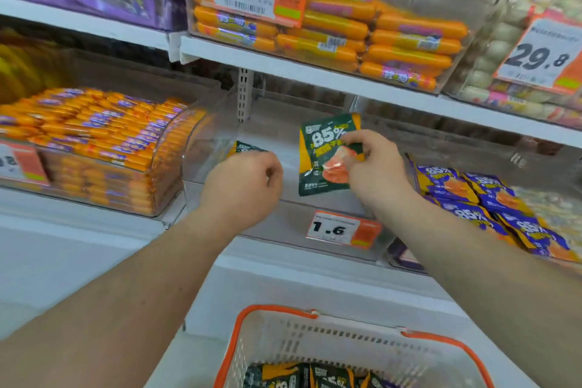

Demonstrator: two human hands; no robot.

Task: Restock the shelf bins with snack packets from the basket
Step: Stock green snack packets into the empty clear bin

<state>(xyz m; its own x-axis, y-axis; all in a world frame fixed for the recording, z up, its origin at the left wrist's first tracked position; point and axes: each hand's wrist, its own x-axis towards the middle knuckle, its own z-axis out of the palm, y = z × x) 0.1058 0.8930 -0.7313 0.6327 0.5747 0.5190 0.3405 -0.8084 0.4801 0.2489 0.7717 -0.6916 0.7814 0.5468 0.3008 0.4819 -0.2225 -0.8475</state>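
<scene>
Between both hands, over the clear bin (220, 142), right hand (374, 167) pinches an upright green packet (321, 161); left hand (242, 186) grips another packet (247, 147).

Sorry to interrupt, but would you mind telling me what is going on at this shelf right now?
A person is restocking a clear shelf bin with snack packets. The right hand pinches a green packet, held upright over the bin above the 1.6 price tag. The left hand is curled around another green packet, mostly hidden behind it, at the bin's left side. More dark packets wait in the orange-handled basket below. The neighbouring bin holds blue packets.
</scene>
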